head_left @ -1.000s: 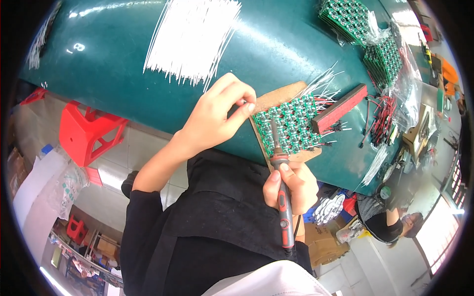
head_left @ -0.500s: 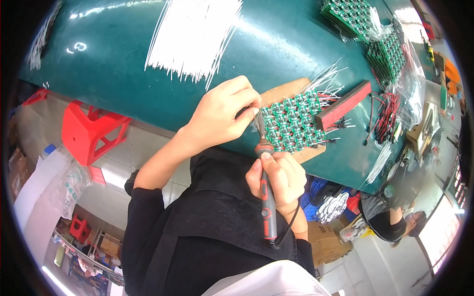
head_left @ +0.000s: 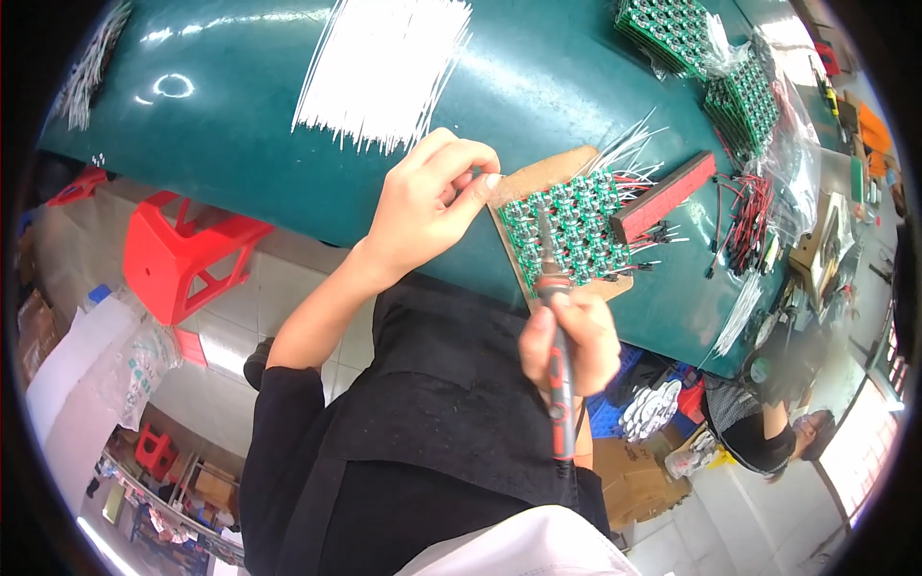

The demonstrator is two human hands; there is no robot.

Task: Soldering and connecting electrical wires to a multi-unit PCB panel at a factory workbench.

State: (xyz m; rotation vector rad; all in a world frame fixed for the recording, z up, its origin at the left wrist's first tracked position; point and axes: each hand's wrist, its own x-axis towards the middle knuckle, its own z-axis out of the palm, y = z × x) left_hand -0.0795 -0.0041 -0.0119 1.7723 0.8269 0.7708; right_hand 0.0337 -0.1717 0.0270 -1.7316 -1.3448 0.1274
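Observation:
My right hand [head_left: 588, 344] grips a grey and red soldering iron [head_left: 561, 413], slightly blurred. Its tip points up over the left part of a panel of green circuit boards [head_left: 579, 230]; whether it touches cannot be told. The panel lies on a brown board [head_left: 549, 175], with white and red wires fanning from its far right side. Just left of the panel, my left hand [head_left: 423, 202] has thumb and forefinger pinched together by the brown board's corner. What they hold, if anything, is too small to make out. A red-faced bar [head_left: 667, 197] rests across the panel's right edge.
A bundle of white wires [head_left: 379, 72] lies on the green table [head_left: 221, 106]. Stacked circuit boards [head_left: 667, 34] and red-black wires [head_left: 754, 216] sit to the right. A red stool [head_left: 173, 254] stands left; another person [head_left: 754, 422] is at far right.
My right hand and the soldering iron have shifted right, the tip leaving the panel's left edge. My left hand has drawn slightly left and away from the panel.

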